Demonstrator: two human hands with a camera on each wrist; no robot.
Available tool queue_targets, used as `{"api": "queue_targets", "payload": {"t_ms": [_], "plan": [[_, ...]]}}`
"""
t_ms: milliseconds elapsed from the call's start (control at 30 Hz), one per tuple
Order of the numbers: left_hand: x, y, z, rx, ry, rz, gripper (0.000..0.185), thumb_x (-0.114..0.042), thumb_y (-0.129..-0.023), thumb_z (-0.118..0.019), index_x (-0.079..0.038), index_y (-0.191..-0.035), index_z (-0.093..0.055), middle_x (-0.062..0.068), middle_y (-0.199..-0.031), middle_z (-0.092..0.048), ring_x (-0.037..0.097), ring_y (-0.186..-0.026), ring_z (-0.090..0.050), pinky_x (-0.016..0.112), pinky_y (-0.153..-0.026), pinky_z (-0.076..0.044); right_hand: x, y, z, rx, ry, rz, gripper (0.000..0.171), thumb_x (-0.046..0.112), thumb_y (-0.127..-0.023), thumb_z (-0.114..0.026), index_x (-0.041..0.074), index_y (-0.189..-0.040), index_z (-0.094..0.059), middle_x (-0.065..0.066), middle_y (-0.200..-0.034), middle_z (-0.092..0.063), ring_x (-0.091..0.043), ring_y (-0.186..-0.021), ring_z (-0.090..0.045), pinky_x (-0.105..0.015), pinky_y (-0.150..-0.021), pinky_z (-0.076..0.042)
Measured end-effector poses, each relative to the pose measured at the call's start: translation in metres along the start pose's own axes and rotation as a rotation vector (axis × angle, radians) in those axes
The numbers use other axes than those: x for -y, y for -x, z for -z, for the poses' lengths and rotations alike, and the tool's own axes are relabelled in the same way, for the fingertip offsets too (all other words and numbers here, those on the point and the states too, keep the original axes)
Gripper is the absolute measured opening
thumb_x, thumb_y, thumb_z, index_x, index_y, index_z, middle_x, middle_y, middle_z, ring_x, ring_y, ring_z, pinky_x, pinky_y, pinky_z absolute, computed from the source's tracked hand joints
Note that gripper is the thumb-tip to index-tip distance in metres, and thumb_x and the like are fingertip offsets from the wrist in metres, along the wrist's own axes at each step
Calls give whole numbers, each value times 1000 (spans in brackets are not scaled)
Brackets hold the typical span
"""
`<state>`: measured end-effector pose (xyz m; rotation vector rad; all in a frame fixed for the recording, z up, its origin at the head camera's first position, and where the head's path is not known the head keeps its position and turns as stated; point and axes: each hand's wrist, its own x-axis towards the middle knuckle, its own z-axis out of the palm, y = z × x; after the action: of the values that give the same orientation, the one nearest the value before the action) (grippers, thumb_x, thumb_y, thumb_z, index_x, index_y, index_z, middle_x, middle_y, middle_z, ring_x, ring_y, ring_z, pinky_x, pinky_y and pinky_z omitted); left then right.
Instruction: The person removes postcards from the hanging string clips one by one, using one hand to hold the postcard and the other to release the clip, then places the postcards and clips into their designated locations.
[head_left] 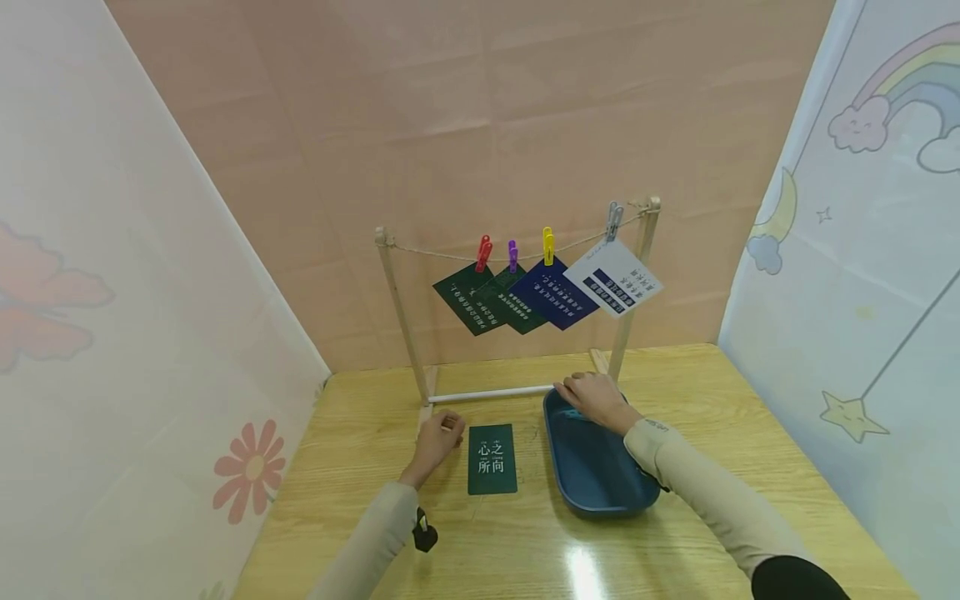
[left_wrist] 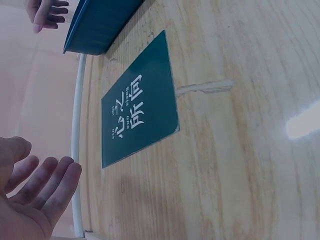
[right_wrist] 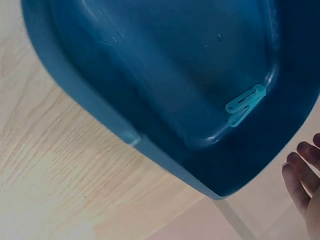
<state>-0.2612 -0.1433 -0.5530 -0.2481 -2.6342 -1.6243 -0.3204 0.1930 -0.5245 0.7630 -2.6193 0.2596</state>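
Note:
My left hand (head_left: 438,438) hovers over the table just left of a dark green card (head_left: 492,460) with white characters. Loosely bent fingers, holding nothing, show on that hand (left_wrist: 42,192) in the left wrist view. The card lies flat on the wood. Over the far end of a blue bin (head_left: 596,475) is my right hand (head_left: 597,402), its fingers relaxed and nothing visible in them. A single teal clothespin (right_wrist: 245,105) lies on the bin's floor, partly hidden by the right hand in the head view.
Behind stands a wooden frame (head_left: 401,317) with a string. Red (head_left: 483,252), purple (head_left: 513,256), yellow (head_left: 548,246) and grey (head_left: 614,222) clothespins hold cards on it, including a white card (head_left: 615,277). A white rod (head_left: 491,393) joins the frame's base.

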Motion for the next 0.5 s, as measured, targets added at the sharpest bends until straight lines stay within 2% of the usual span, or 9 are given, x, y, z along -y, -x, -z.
{"api": "queue_targets", "payload": {"t_ms": [233, 500], "plan": [[-6, -1, 2, -29, 32, -33, 21, -9, -100, -60, 9, -111, -61, 18, -94, -64, 45, -83, -68, 42, -69, -60, 2, -4, 4, -40, -9, 42, 39, 27, -101, -60, 16, -63, -59, 2, -59, -56, -14, -50, -53, -30, -42, -41], [-10, -6, 6, -41, 54, -22, 25, -13, -100, -62, 9, -112, -61, 17, -93, -63, 45, -83, -68, 37, -68, -60, 4, -9, 7, -104, 8, 129, 38, 23, -98, -63, 17, -60, -58, 4, -54, -50, -10, -46, -46, -26, -40, -33]]}}
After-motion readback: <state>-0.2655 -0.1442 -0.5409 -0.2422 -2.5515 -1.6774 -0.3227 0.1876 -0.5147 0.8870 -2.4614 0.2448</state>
